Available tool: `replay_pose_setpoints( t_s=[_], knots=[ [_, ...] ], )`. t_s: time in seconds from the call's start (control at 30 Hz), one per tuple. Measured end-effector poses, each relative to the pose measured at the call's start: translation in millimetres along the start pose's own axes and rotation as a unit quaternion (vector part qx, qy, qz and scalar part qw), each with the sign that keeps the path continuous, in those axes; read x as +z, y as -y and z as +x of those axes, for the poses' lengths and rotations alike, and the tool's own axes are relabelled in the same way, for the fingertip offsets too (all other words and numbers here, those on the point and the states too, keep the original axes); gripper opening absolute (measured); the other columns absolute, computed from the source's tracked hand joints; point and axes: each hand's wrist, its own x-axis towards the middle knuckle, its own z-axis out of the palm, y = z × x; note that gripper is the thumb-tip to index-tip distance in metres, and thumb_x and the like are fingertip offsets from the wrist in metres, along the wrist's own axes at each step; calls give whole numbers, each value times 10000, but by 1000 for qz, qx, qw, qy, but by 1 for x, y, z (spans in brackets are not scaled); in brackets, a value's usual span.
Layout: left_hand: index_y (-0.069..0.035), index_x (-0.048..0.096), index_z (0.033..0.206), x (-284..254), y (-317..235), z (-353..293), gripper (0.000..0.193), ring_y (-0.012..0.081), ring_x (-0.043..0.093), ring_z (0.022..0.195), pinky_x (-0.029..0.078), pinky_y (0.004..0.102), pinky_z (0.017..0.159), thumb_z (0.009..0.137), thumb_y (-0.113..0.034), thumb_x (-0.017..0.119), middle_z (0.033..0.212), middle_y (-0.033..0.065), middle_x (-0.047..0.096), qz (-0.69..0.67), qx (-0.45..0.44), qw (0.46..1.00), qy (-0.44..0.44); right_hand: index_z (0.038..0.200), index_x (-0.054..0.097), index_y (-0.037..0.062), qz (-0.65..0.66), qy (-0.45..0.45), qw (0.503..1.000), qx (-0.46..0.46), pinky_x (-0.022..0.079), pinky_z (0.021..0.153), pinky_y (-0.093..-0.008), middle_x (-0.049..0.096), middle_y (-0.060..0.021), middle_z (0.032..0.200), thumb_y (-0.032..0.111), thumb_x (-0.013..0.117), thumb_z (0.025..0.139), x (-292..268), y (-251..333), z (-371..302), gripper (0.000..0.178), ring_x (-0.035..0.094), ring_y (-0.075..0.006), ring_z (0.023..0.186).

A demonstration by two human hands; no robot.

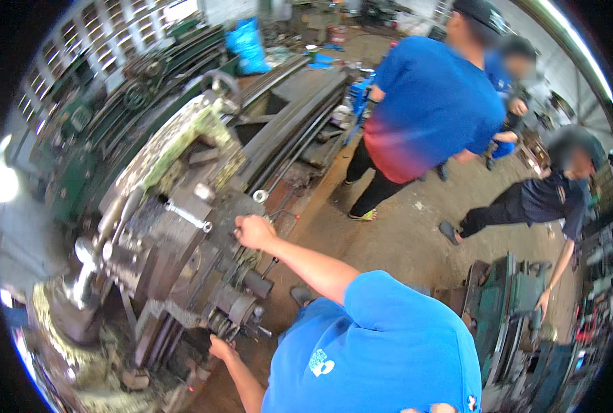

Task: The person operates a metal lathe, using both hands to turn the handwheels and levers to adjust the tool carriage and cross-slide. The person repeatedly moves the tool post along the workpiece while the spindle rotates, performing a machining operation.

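A worn metal lathe (182, 268) fills the left side, with its carriage before me. My right hand (255, 233) is closed over the carriage's right side, just below a shiny metal ring (260, 197). What its fingers hold, if anything, is hidden. Lower down, my left hand (221, 347) is closed beside a round dial (222, 322) with small handles; its fingertips are against dark parts and their hold cannot be made out. A silver wrench (189, 217) lies on top of the carriage. A thin lever with a red knob (297, 217) sticks out past my right hand.
Long lathe bed rails (289, 124) run toward the far end. A person in a blue and red shirt (423, 103) stands beyond, others behind. At right, a person in dark clothes (527, 199) touches a green machine (510, 303). A blue bag (248, 47) lies at the back.
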Motion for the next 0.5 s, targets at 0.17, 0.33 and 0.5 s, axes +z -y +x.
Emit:
replay_pose_setpoints(
  t_s=[0.17, 0.33, 0.5],
  knots=[
    [-37, 586, 1058, -37, -35, -12, 547, 205, 538, 466, 486, 406, 480, 870, -550, 579, 662, 93, 601, 145, -65, 963, 218, 841, 719, 82, 123, -64, 990, 11, 539, 696, -382, 703, -148, 809, 161, 682, 780, 2, -1, 3, 106, 696, -279, 751],
    [-3, 643, 1126, -120, -189, -103, 372, 140, 613, 587, 489, 321, 566, 916, -310, 650, 735, 68, 662, 246, 272, 915, 170, 836, 659, 42, 315, -251, 910, -100, 507, 688, -283, 662, -42, 780, 57, 646, 856, -93, 75, 25, 28, 610, -133, 709],
    [-38, 673, 1009, -247, -354, -284, 175, 205, 652, 897, 516, 325, 786, 947, -163, 568, 995, 111, 677, 71, 548, 831, -70, 835, 623, 50, 523, -123, 694, -480, 495, 630, -280, 610, -30, 728, -32, 579, 860, -263, 205, -4, 96, 579, -110, 675]
  ],
)
